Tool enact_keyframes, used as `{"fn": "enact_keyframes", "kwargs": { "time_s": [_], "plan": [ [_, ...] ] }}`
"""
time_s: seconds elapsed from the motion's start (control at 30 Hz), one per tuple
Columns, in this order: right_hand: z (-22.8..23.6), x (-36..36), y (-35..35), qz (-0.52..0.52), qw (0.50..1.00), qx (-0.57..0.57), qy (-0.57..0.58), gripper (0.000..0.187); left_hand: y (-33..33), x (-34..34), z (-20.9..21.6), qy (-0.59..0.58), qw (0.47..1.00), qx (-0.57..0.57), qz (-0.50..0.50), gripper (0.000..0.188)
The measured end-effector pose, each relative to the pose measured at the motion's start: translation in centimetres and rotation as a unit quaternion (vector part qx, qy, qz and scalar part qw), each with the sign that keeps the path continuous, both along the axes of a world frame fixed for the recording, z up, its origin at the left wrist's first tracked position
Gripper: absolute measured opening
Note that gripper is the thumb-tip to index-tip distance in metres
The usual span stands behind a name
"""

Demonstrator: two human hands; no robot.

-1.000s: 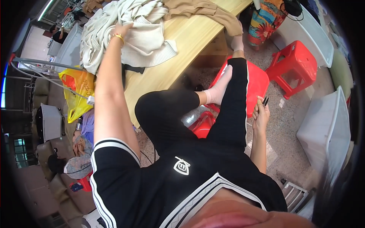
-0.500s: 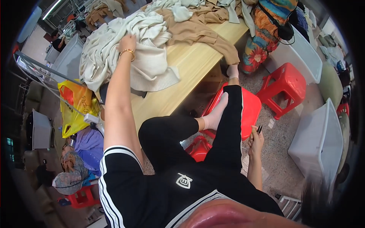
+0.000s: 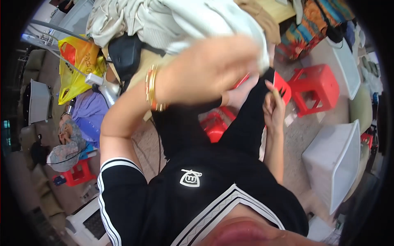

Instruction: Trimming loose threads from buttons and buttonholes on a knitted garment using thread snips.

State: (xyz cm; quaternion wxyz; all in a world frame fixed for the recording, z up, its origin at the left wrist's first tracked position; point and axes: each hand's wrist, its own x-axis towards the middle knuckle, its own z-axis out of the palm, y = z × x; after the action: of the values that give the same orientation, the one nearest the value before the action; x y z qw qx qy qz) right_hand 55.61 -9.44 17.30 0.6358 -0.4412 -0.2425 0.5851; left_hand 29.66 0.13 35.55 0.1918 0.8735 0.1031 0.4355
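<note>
My left hand, blurred by motion, is raised in front of my lap, a gold bracelet on its wrist. Its closed fingers are at the edge of a cream knit sweater, which stretches from the pile over to the fingertips. Just how they grip it is smeared. To the right of my knee, my right hand is closed around small black thread snips, whose dark points stick out past the fingers. A brown knit garment lies behind the sweater on the wooden table.
A black pouch-like item lies at the table's left edge, beside a yellow plastic bag. Red stools stand to the right, near pale plastic bins. A patterned cloth hangs at the table's far right. Purple fabric is at left.
My left hand has swung from the pile toward me and to the right, drawing the cream sweater across. My right hand still has the snips. The view has shifted, uncovering the black item.
</note>
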Motion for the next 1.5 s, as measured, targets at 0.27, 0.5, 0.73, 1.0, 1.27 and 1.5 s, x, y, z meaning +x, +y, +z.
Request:
{"fn": "enact_keyframes", "kwargs": {
  "time_s": [0.27, 0.5, 0.73, 1.0, 1.27, 1.5],
  "plan": [
    [0.9, -8.6, 5.6, 0.208, 0.977, -0.019, 0.025, 0.066, -8.1, -6.6, -0.4, 0.221, 0.950, -0.163, -0.147, 0.011],
    [4.8, -12.8, 11.5, 0.103, 0.991, 0.035, 0.073, 0.030, -12.0, -5.4, -4.6, 0.171, 0.860, -0.338, -0.343, 0.011],
    [10.2, -4.7, 8.3, 0.268, 0.887, 0.267, 0.266, 0.042, -8.8, -9.1, -7.0, 0.077, 0.948, -0.299, -0.079, 0.018],
    [13.1, -2.2, 1.2, -0.091, 0.946, 0.309, -0.011, 0.058, -7.9, -8.0, -8.2, 0.023, 0.932, -0.362, 0.009, 0.018],
    [12.9, 2.6, 0.0, -0.152, 0.893, 0.412, -0.097, 0.055, -7.9, -17.5, -4.7, -0.121, 0.951, -0.265, 0.105, 0.019],
    [4.6, -1.6, 1.8, -0.102, 0.964, 0.192, -0.154, 0.021, -8.7, -21.5, -8.2, -0.214, 0.859, -0.369, 0.282, 0.017]
  ]
}}
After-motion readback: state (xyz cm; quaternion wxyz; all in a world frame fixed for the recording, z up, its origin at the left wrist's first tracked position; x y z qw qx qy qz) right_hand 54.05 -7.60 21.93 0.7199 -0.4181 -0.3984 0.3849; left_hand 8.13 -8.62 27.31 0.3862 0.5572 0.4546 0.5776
